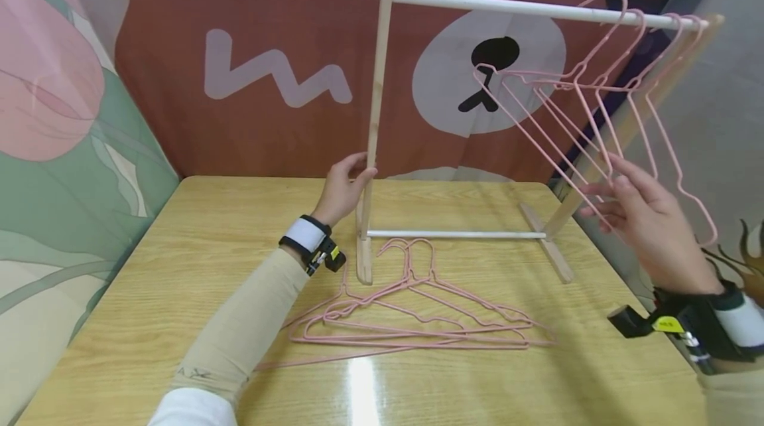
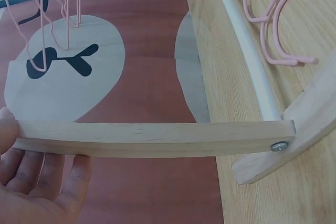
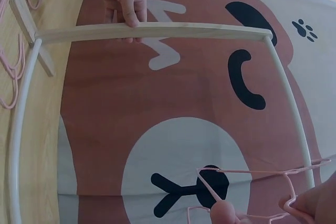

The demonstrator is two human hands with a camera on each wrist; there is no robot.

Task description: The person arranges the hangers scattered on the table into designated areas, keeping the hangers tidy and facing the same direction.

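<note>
Now the post [image 1: 376, 107] is gripped by the curled left hand [image 1: 341, 190], a hung hanger [image 1: 588, 114] pinched by the right hand [image 1: 653, 223], while loose hangers [image 1: 412, 280], stretched nine-to-three, are seen on the table [image 1: 149, 313] at the nearer left's five o'clock.

Hangers [image 1: 577, 84] — uniform pale pink, both hung and lying flat. Rack upright [image 1: 377, 101]: light wood, faintly grained; upper rod [image 1: 507, 4] and lower rod [image 1: 453, 235]: plain white. Screw [image 2: 279, 146]: silver. Tabletop [image 1: 477, 386]: yellow-tan, finely wood-grained. Backdrop [image 1: 286, 141]: reddish brown, patterned with a whitish muzzle [image 1: 436, 81], black nose [image 1: 495, 52] and pale zigzag [image 1: 277, 68]; paw print [image 3: 304, 30] in black on a pale ground. Side curtain [image 1: 36, 220] — green leaf shapes beside a large pink rounded form. Left sleeve [image 1: 251, 320]: beige, meeting a white outer sleeve [image 1: 193, 409]. Wrist straps [image 1: 304, 233]: black and white, with a yellow label [image 1: 668, 324].
</note>
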